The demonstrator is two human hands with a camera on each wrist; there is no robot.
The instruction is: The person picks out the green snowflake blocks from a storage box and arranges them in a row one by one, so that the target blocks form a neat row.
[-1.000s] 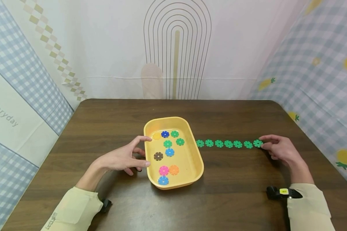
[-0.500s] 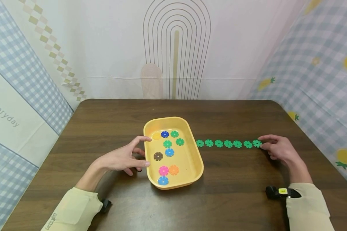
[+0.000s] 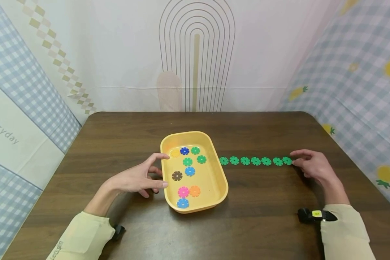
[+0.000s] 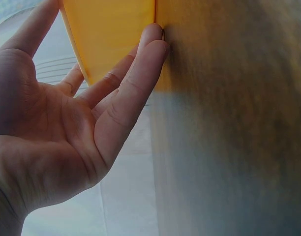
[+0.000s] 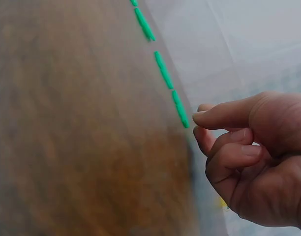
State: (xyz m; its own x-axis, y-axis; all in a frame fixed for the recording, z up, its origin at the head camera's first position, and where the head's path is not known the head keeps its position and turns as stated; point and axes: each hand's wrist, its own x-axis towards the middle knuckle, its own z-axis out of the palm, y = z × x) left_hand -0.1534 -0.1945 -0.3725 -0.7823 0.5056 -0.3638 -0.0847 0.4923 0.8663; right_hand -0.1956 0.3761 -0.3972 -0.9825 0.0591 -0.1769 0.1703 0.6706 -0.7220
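"Trouble on the worktop [image 3: 263, 224]?"
"The tray [image 3: 204, 177]! My left hand [image 3: 134, 177], loosely spread, touched its left rim; a shove could have scattered the green row [image 3: 255, 161]."
"Your right hand [image 3: 316, 167]?"
"Thumb and forefinger slightly parted, gripping nothing; the end disc [image 3: 287, 161] lay just left of them, toward the worktop's right edge!"

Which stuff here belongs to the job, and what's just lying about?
Likely in the job:
green row, right hand at its end
tray, left hand on its rim
three green discs inside

Probably just about:
tray's other-coloured discs
backdrop cloth
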